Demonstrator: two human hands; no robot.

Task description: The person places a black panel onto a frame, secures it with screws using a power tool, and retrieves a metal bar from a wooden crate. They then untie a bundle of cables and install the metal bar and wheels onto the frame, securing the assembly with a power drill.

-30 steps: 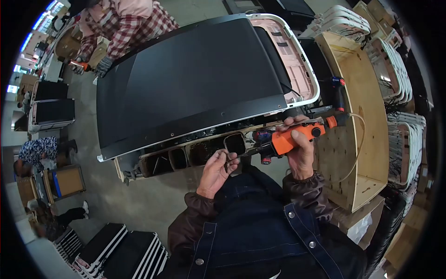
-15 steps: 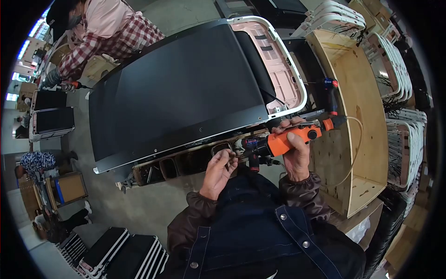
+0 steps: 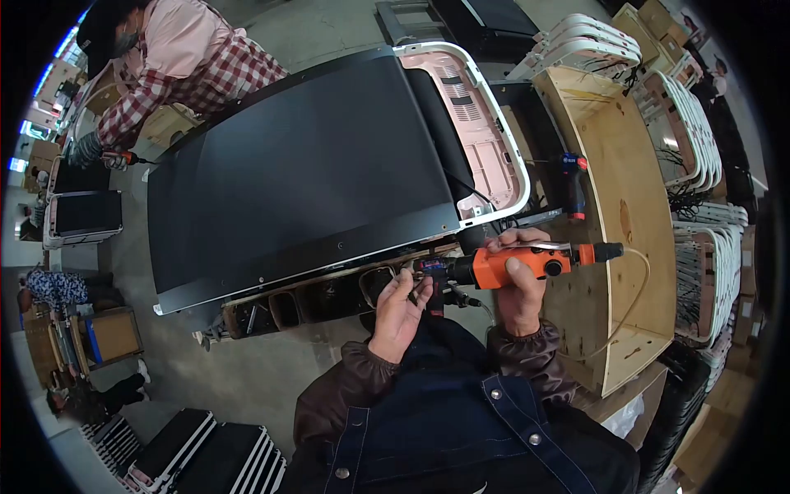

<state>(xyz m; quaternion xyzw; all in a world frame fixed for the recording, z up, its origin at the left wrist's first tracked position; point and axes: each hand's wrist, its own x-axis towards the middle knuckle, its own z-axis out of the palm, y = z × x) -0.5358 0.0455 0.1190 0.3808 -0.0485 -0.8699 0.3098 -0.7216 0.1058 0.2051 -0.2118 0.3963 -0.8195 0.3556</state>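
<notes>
At the far left I see framed screens (image 3: 82, 216) stacked on edge. Above them a co-worker in a checked shirt (image 3: 193, 70) leans over the far corner of the work, one gloved hand (image 3: 90, 148) beside a small tool.

The big black panel (image 3: 304, 173) lies flat across the middle. It sits on a bench (image 3: 321, 298) whose near edge shows a row of open pockets.

Just below that edge is my left hand (image 3: 401, 313), raised from a brown cuff. Its fingers (image 3: 414, 288) are drawn together right at the black nose of the orange screwdriver (image 3: 514, 265). Whatever sits between the fingertips is too small for me to make out.

The screwdriver lies nearly level, nose pointing left. It hangs just off the panel's near right corner, close to the bench edge. My right hand (image 3: 520, 292) is wrapped tight around its orange body, thumb on top and fingers curled under.

A pale cable (image 3: 635, 284) loops from the tool's tail down along a wooden crate (image 3: 638, 198), which stands open on the right. Past the panel's right end lies a pink shell with a white rim (image 3: 477, 123). Between the shell and the crate a second driver (image 3: 573, 183) with a blue and red body stands upright. At the far right, white frames (image 3: 699, 123) are racked on edge in rows.
</notes>
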